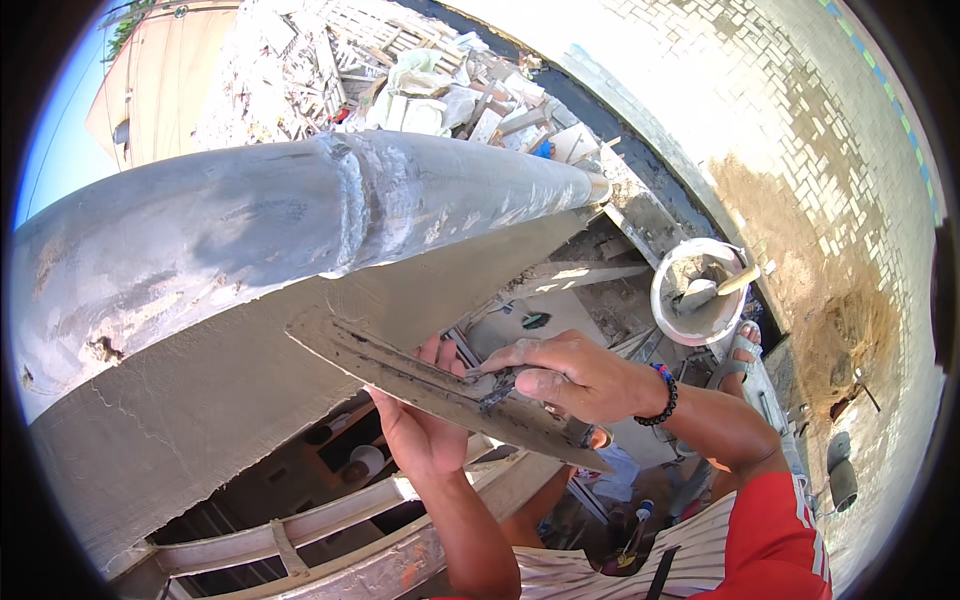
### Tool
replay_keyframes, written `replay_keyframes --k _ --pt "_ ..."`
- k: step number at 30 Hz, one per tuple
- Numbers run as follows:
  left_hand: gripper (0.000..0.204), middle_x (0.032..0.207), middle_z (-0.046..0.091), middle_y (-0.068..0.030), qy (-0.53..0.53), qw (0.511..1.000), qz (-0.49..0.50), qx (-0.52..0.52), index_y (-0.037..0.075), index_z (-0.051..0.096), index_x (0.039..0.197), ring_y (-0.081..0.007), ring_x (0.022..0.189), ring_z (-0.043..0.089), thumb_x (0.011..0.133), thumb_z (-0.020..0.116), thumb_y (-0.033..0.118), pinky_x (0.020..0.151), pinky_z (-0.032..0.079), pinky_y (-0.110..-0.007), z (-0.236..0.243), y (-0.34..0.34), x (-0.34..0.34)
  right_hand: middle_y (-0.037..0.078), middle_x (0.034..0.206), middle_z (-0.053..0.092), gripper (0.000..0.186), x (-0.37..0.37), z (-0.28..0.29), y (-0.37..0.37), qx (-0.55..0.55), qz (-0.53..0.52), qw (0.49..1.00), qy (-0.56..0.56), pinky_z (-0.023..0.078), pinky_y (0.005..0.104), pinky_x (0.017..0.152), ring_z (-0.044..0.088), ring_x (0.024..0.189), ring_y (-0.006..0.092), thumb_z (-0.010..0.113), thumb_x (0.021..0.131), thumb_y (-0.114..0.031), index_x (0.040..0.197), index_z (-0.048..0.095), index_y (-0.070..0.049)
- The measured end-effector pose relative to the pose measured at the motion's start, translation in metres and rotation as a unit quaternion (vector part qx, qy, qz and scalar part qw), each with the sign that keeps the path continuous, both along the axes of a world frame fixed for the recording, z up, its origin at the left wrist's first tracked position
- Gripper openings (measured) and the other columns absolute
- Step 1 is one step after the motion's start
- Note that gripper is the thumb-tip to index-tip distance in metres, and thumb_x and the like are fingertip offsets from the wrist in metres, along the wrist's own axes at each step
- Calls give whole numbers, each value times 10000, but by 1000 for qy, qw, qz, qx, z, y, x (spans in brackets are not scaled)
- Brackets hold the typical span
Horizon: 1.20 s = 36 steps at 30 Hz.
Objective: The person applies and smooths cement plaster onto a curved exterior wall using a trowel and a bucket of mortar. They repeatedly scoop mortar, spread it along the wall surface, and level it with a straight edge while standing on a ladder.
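A long, narrow plastering float, smeared with grey mortar, lies slantwise in front of me. The fingers of my right hand are closed around the dark handle on its back. My left hand holds the float from beneath; its palm is at the near edge and its fingertips show beyond the far edge. Just past the float's upper left end is a wall face of smooth, damp-looking grey mortar, cracked at the left. Above that face runs a thick, rounded grey pipe-like form with a rough ring around it.
A white bucket with mortar and a wooden-handled tool stands at the right, near a sandalled foot. Scaffold-like rails cross below me. A debris heap lies beyond the pipe-like form; paving stretches along the right.
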State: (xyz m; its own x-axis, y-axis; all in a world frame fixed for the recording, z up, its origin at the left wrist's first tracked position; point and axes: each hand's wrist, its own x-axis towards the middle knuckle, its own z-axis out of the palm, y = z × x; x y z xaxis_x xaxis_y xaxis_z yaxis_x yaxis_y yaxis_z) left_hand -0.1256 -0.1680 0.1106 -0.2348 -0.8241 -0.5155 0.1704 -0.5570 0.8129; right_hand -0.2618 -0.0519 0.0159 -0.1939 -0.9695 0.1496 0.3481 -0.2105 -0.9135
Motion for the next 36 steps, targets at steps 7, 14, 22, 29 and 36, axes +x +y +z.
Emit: replay_keyframes --k 7,14,22,29,36 --pt "779 1400 454 -251 28 999 1 44 -94 421 1303 -401 1365 330 895 581 550 1107 303 -478 -7 -8 21 -41 637 412 460 9 -142 37 267 -69 934 -229 372 216 420 438 476 57 453 1009 -425 1215 586 -36" --pt "831 1452 384 -260 40 998 27 43 -105 351 1372 -418 1382 298 889 608 520 1113 296 -499 -4 -6 14 -21 626 438 386 -9 -276 -13 333 -106 901 -257 378 247 379 446 439 71 480 1001 -413 1027 560 -36" --pt "821 1440 403 -265 44 998 19 41 -112 357 1368 -422 1359 344 897 596 517 1094 322 -521 -1 -7 18 -22 614 424 360 -28 -294 -61 359 -71 896 -251 372 253 376 432 433 77 495 998 -387 1041 536 -32" --pt "783 1423 426 -267 61 997 12 47 -110 416 1331 -428 1366 333 903 576 526 1089 327 -529 -2 -8 22 -17 567 416 362 -24 -231 -58 305 -50 930 -198 352 257 365 407 399 80 474 1011 -372 836 499 -56" --pt "754 1412 444 -259 46 998 -20 38 -103 459 1295 -420 1364 340 906 563 534 1089 332 -515 -5 -12 26 63 703 555 462 -2 -132 -29 153 -56 986 -43 436 309 470 490 472 107 442 1018 -375 1227 576 16"
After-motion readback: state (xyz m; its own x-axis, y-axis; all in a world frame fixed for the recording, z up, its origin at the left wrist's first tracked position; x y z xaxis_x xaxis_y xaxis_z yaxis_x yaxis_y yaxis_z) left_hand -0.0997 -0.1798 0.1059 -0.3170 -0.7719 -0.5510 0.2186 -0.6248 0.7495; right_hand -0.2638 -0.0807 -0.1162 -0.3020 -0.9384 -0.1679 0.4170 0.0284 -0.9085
